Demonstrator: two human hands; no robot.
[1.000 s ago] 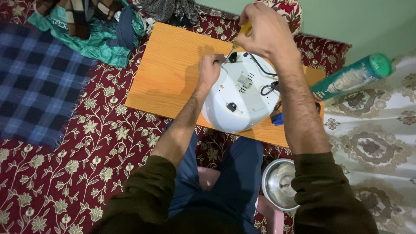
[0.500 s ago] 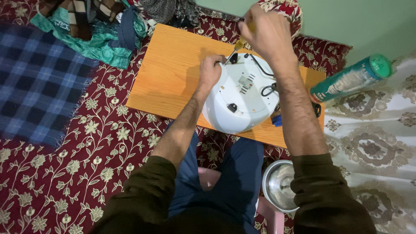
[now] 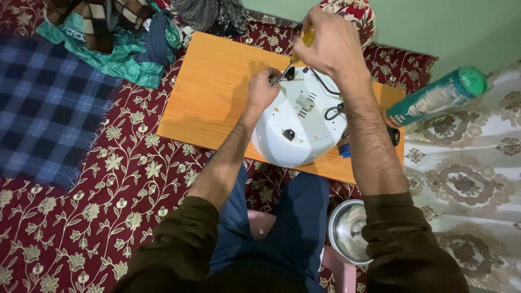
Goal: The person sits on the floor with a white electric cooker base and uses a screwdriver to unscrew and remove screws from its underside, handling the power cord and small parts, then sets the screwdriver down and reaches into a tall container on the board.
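The white appliance (image 3: 298, 127) lies upturned on the wooden board (image 3: 217, 92); left hand (image 3: 262, 91) grips its rim, right hand (image 3: 331, 46) grasps a screwdriver (image 3: 296, 57); smooth, stiff plastic, probably slippery, best held at the rim.

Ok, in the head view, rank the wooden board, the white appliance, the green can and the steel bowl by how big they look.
1. wooden board
2. white appliance
3. green can and steel bowl: too alike to rank, and the bowl is partly hidden by the sleeve.

Centre frame, a smooth, glossy white plastic appliance base (image 3: 296, 130) lies on a matt orange wooden board (image 3: 211, 97). Lower right, a shiny metal bowl (image 3: 347, 230). Upper left, soft checked blue cloth (image 3: 49, 108).
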